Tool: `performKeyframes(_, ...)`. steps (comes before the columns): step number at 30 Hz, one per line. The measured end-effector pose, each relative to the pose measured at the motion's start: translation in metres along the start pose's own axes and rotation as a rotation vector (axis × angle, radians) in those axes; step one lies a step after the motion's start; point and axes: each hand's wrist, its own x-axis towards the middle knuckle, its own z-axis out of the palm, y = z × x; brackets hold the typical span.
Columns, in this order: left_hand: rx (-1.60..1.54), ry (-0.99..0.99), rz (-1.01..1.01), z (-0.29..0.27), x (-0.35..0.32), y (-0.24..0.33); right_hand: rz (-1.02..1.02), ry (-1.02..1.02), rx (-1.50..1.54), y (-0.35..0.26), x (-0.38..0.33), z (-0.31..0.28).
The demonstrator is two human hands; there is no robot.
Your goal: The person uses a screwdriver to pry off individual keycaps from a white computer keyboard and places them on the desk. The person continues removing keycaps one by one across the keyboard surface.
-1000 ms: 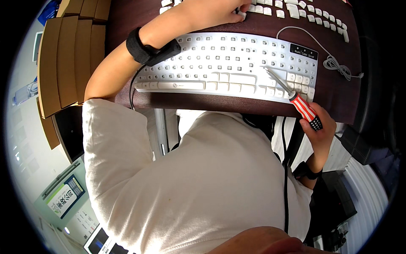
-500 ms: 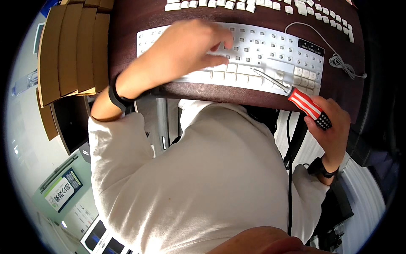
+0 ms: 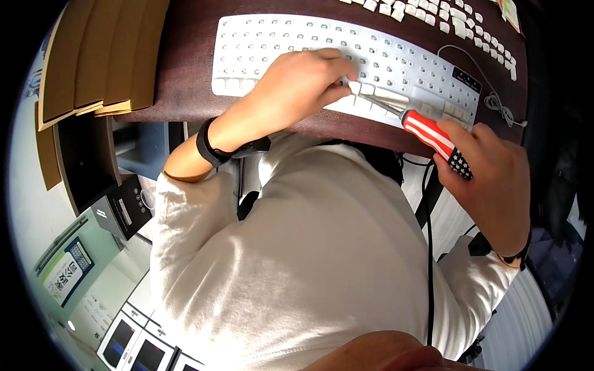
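A white keyboard (image 3: 297, 40) lies along the table's near side, its upper rows showing bare switches and its lower rows holding some white keycaps (image 3: 458, 111). My left hand (image 3: 306, 80) reaches over the lower middle, thumb and index finger closed about a keycap (image 3: 354, 88); the other fingers are partly hidden. In my right hand (image 3: 486, 176) is a screwdriver (image 3: 430, 133) with a red-and-white striped handle and a black, white-starred end. Its metal shaft points left across the lower keys, and the tip comes close to my left fingertips.
Loose white keycaps (image 3: 458, 28) lie in rows at the far right of the dark table (image 3: 185, 68). A coiled grey cable (image 3: 495, 105) rests beside the keyboard's right end. Brown cardboard pieces (image 3: 99, 62) stand at the left, above a black box (image 3: 124, 207).
My left hand has come down and right, its fingers closing at the lower keys. The screwdriver has shifted left, its tip now near those fingers. The view has shifted slightly.
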Motion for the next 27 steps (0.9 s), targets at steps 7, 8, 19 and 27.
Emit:
performKeyframes(7,-0.007,0.025,0.013,0.000,-0.001,-0.003,-0.116,-0.169,-0.302,-0.036,0.036,-0.025)
performKeyframes(8,0.002,0.025,0.022,0.000,0.000,-0.004,-0.142,-0.168,-0.333,-0.039,0.043,-0.027)
performKeyframes(19,-0.005,0.085,0.066,0.007,-0.003,-0.006,0.038,-0.103,-0.047,-0.009,0.013,-0.007)
performKeyframes(27,-0.014,0.032,0.061,0.005,0.001,-0.003,0.087,0.181,0.226,0.034,-0.033,0.081)
